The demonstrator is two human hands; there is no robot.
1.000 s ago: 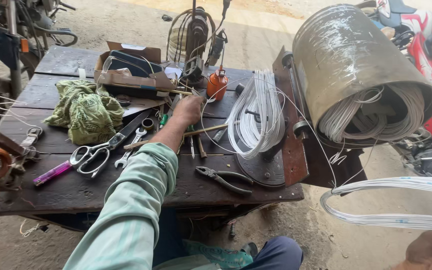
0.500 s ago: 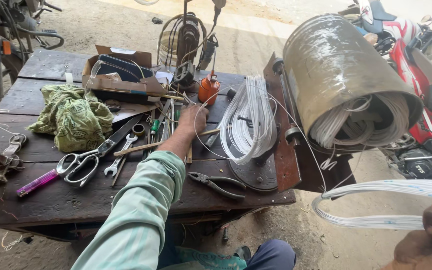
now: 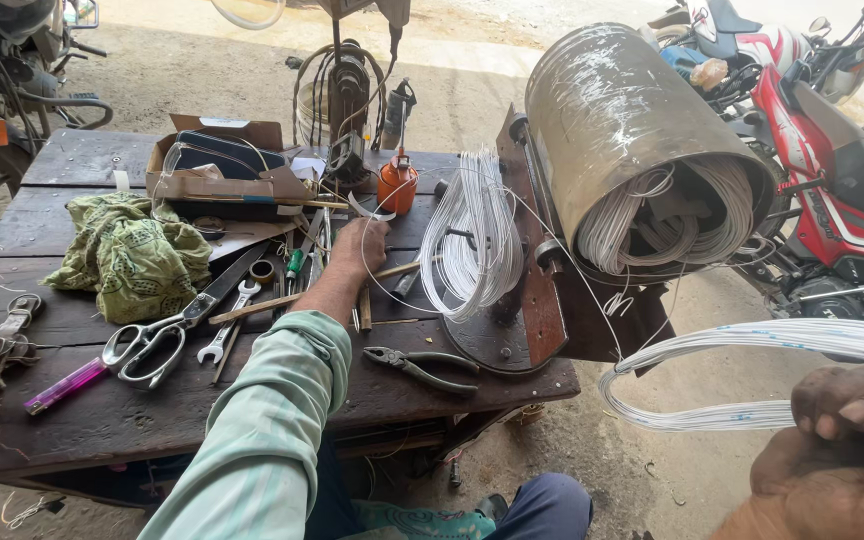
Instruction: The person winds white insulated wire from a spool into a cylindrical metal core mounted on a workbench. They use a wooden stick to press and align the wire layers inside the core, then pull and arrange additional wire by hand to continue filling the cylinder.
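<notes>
My left hand reaches over the dark wooden table into a clutter of tools. Its fingers curl down around a pale curved strip that sticks out above the knuckles. At the lower right, my right hand grips a long loop of white wire hanging off the table's side. Just right of my left hand, another white wire coil sits on a winding jig. Beside it lies a large metal drum with wire coils inside.
Pliers, scissors, a wrench, a pink lighter and a green cloth lie on the table. An orange oil can and a cardboard box stand behind. A red motorcycle is parked on the right.
My left hand has drawn back slightly toward me from beside the oil can, closing over the tools. The view has shifted, and more of my right hand shows.
</notes>
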